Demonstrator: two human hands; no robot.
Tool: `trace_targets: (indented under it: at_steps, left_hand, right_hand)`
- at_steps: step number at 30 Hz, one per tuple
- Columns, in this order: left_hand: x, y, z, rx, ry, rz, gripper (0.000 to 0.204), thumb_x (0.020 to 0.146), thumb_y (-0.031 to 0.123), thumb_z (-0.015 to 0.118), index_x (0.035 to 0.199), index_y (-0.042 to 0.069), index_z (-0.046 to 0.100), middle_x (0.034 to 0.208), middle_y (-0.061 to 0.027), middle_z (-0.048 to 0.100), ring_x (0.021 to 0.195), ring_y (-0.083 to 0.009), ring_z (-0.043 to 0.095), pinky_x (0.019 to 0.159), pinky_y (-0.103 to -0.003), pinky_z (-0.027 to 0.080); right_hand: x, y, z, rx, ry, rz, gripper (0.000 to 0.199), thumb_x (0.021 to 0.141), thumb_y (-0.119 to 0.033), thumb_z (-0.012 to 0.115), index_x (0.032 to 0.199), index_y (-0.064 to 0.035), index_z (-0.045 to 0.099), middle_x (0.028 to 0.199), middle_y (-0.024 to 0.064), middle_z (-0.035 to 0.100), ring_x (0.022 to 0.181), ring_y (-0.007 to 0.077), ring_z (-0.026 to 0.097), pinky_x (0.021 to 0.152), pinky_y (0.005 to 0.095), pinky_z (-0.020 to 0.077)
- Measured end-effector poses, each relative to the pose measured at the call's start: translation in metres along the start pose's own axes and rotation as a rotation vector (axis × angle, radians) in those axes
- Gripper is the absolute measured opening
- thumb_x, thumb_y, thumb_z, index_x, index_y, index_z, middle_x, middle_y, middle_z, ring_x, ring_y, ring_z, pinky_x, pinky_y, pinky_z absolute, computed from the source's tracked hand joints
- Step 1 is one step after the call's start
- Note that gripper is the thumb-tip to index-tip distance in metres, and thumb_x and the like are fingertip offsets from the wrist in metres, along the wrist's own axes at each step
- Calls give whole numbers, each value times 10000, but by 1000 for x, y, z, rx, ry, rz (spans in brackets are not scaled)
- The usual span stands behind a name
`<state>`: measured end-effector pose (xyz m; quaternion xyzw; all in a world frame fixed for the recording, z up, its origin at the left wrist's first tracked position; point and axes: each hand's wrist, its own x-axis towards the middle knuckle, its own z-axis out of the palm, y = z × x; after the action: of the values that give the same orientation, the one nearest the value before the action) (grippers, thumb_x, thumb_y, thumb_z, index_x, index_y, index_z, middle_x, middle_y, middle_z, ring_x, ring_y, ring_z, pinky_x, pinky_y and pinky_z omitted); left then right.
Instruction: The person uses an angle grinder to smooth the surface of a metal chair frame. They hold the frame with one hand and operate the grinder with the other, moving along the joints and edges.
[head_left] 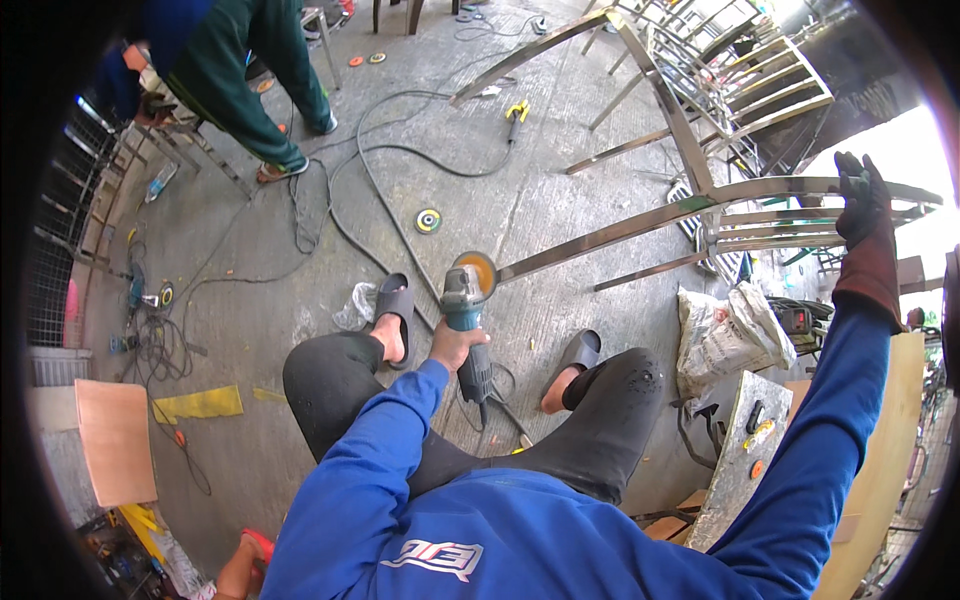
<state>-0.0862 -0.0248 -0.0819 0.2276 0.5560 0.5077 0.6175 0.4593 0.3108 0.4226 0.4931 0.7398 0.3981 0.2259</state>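
Observation:
In my left hand [457, 346], which is bare, I grip the body of an angle grinder [463, 312]. Its orange-brown disc [478, 272] is at the lower end of a shiny metal chair leg [600, 240]; whether disc and metal touch I cannot make out. The tilted metal chair frame [700, 165] stretches away to the upper right. On its right end lies my right hand [866, 205], in a dark glove with a brown cuff, covering part of the bar with its fingers reaching past it. Their undersides are hidden.
Another person in green trousers [235, 90] stands at far left. Cables [365, 160] snake across the concrete floor, with a loose disc [428, 220] and a yellow-handled tool [516, 115]. Several metal chair frames [770, 85] stand far right; a white sack [730, 330] and board [740, 440] lie nearer.

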Motion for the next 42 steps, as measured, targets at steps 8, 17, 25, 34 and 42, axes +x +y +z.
trace_targets:
  at_steps: [8,17,25,34,42]
  left_hand:
    - [-1,4,6,-24,5,-60,413,685,81,821,1047,47,625,905,-49,639,796,-193,654,752,-359,558]
    - [1,2,10,4,32,-43,397,688,87,831,1026,50,626,868,-40,655,753,-180,653,714,-361,550]
    - [6,-2,12,-74,61,-54,386,688,83,826,1017,58,625,870,-45,659,764,-183,657,733,-361,556]
    - [13,-7,4,-30,147,-57,365,681,76,820,999,47,642,875,-57,672,724,-198,660,683,-377,558]
    - [14,-3,1,-52,139,-61,443,638,64,844,1033,27,646,910,-46,682,788,-182,652,767,-352,548]
  right_hand:
    - [-4,7,20,44,23,17,495,992,-135,374,1457,-57,523,1521,76,558,1411,207,512,1263,378,280]
    - [8,21,29,-245,127,-99,593,903,-76,454,1495,-54,486,1544,62,534,1417,216,504,1269,375,278]
    - [0,37,39,-221,328,-202,708,824,-24,525,1528,-51,454,1565,50,512,1422,224,496,1274,372,277]
    - [13,33,39,-42,804,-525,501,1093,-235,235,1505,-136,501,1534,148,538,1440,292,494,1263,467,274]
    - [-5,2,5,50,-26,3,494,935,-86,365,1381,-39,573,1596,50,468,1490,137,396,1299,352,187]
